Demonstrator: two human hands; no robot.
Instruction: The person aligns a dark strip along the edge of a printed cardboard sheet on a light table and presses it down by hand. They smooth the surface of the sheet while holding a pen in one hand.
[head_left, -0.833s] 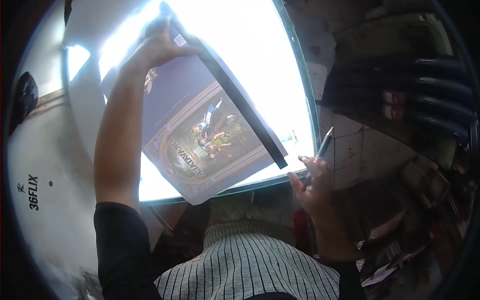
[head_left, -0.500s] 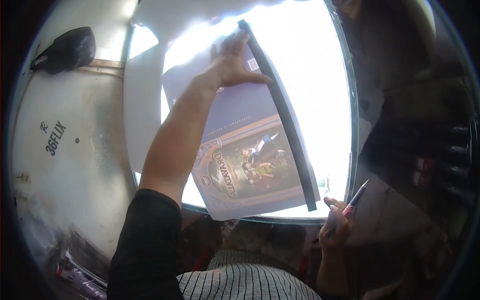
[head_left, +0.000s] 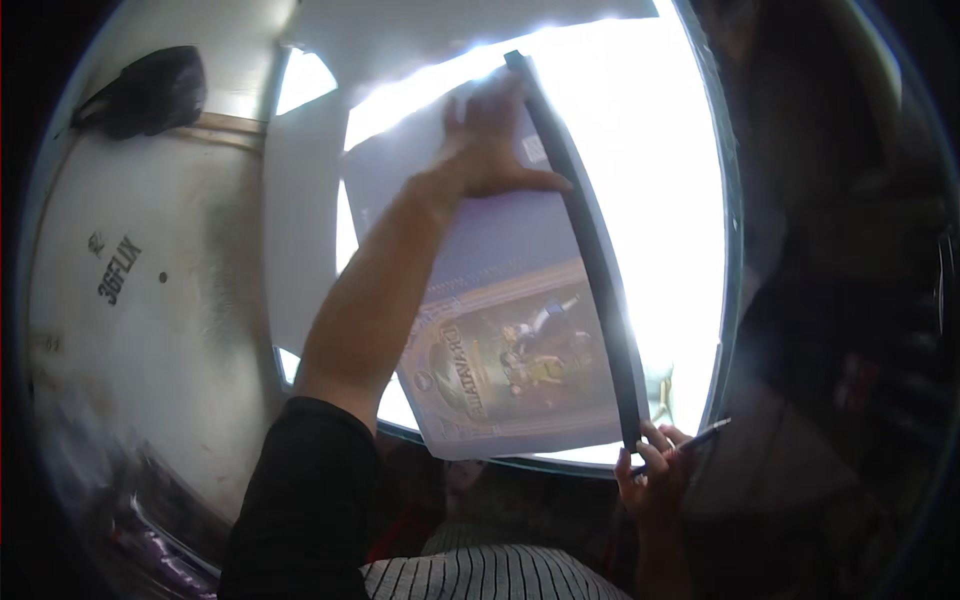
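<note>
A printed sheet [head_left: 500,230] with a blue upper part and an illustrated panel lies slanted on a brightly lit glass surface [head_left: 660,150]. Along its right side runs a long black ruler-like strip [head_left: 596,270]. My left hand [head_left: 488,150] is open, fingers spread over the sheet's upper part and thumb reaching onto the strip. At the strip's lower end, the fingertips of my right hand [head_left: 655,480] meet it. That same hand holds a slim pen-like tool [head_left: 712,432], its pointed end to the right; its exact kind is unclear.
To the left stands a pale board [head_left: 180,350] with dark markings, and a black bag-like bundle [head_left: 150,92] lies at its far end. The glass edge [head_left: 732,250] curves down the right side. Dark clutter fills the far right and lower left.
My right hand has moved up to the strip's lower end, and the tool has tipped from steep to nearly flat. My left hand stays on the sheet. The whole view has shifted slightly.
</note>
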